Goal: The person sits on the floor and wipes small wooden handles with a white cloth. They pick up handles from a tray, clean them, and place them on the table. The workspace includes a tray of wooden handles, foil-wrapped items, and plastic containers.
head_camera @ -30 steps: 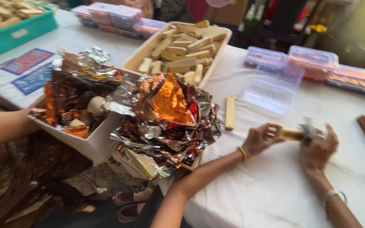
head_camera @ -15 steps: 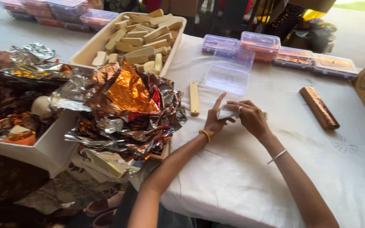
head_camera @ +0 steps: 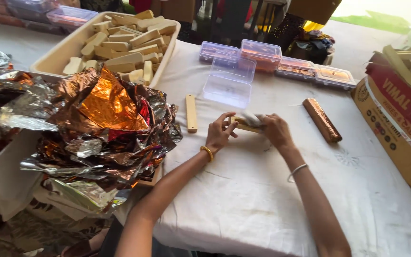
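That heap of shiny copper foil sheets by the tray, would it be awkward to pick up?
Probably floppy and very light: the foil heap lies crumpled, in loose, thin folds. The sheets look smooth and glossy, so they may slide off one another. Part of the heap overhangs the table edge, so a push could likely spill some.

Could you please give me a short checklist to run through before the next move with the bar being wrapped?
1. Both hands on the bar: left hand and right hand grip the pale bar. Ok.
2. Silver foil piece sits on the bar at the right hand. Ok.
3. Foil fully closed around the bar: cannot tell.
4. Next bare bar lies close to the left hand. Ok.
5. Finished copper-wrapped bar lies apart, to the right. Ok.
6. Open clear box is free of bars. Ok.
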